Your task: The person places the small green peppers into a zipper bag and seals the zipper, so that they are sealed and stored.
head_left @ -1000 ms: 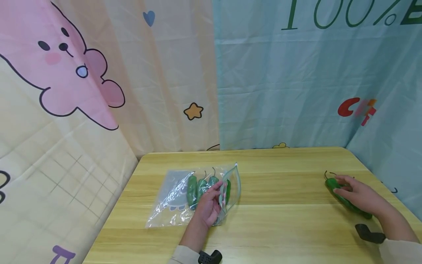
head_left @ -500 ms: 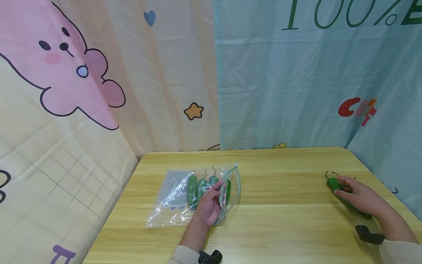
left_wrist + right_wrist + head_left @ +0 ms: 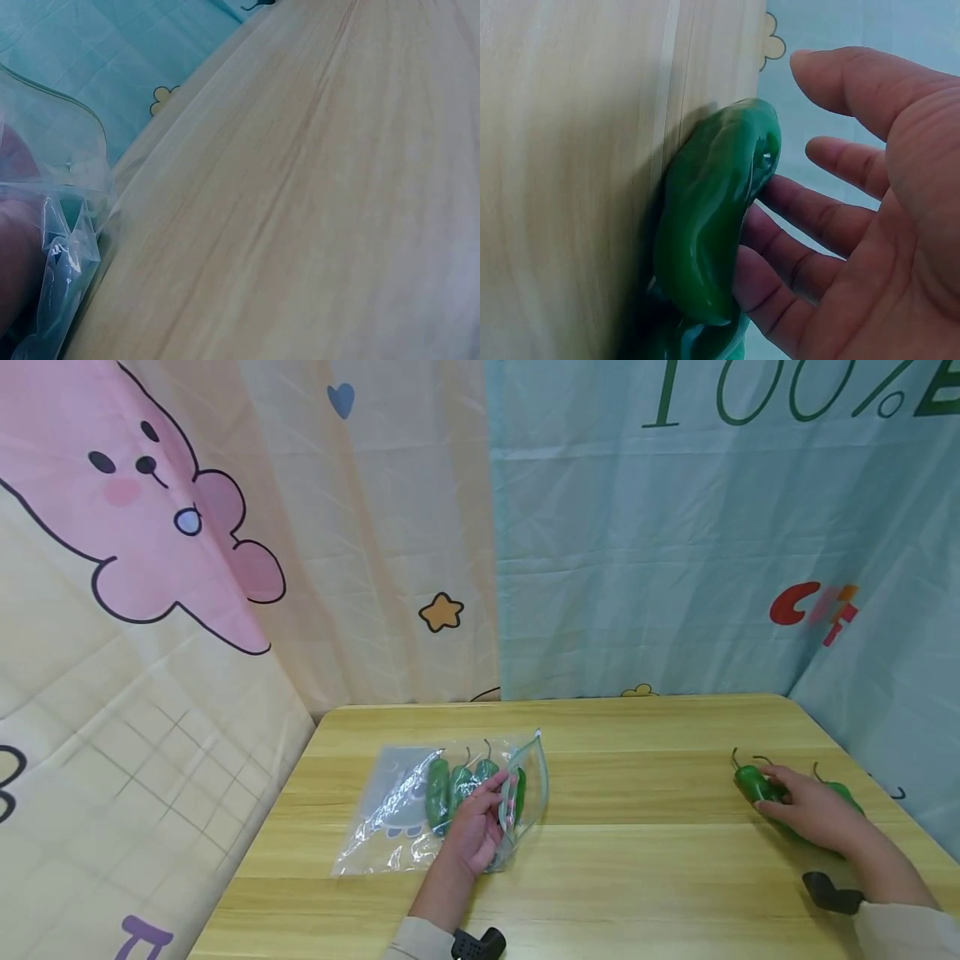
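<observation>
My left hand (image 3: pixel 474 831) holds the near side of the mouth of a clear zip bag (image 3: pixel 360 852) lying on the table; its fingertips are partly behind the plastic. Several green chili peppers (image 3: pixel 437 797) lie inside the bag. At the table's right side my right hand (image 3: pixel 813 810) reaches over a green chili pepper (image 3: pixel 753 783). In the right wrist view its fingers (image 3: pixel 821 217) touch the side of a glossy pepper (image 3: pixel 712 202), while the thumb stands apart from it. Another pepper (image 3: pixel 842 793) lies beyond the right hand, partly hidden.
The wooden table (image 3: pixel 637 877) stretches between the bag and the loose peppers. Printed curtains (image 3: pixel 645 552) hang behind and beside it. A black wrist camera (image 3: pixel 478 945) sits on the left wrist, another black camera (image 3: pixel 832 893) on the right.
My right hand has shifted slightly left and nearer. The pepper beneath it has moved left, away from the others, and another pepper now shows to the right. The left hand and bag stay still.
</observation>
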A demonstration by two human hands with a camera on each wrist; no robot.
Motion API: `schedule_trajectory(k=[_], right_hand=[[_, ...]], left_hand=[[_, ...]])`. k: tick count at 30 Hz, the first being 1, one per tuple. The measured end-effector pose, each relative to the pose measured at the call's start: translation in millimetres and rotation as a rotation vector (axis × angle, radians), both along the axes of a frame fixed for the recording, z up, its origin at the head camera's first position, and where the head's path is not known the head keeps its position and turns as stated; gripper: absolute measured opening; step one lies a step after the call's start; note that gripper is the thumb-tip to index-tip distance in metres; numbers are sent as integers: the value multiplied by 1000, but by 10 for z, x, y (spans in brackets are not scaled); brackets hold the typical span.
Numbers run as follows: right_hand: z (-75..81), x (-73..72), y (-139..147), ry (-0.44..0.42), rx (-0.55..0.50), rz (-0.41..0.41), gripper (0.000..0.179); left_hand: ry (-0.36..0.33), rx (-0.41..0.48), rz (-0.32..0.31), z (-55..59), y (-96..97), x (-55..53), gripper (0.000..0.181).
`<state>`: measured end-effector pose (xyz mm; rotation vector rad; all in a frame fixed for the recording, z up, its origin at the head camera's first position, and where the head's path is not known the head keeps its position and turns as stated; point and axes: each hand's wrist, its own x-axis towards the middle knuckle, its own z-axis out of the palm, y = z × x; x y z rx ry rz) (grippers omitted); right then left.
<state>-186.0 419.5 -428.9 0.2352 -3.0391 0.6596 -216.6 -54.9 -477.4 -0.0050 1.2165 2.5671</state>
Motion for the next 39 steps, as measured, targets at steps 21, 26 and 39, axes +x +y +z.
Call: schedule_trajectory(k=[21, 26, 39], right_hand=[[-154, -122, -31, 87, 48, 2, 54], [-149, -106, -19, 72, 29, -4, 53], [-60, -86, -166, -46, -174, 9, 58]], left_hand=[[6, 15, -7, 11, -5, 7, 39], [10, 17, -25, 14, -1, 12, 39], [15, 24, -25, 10, -10, 5, 39]])
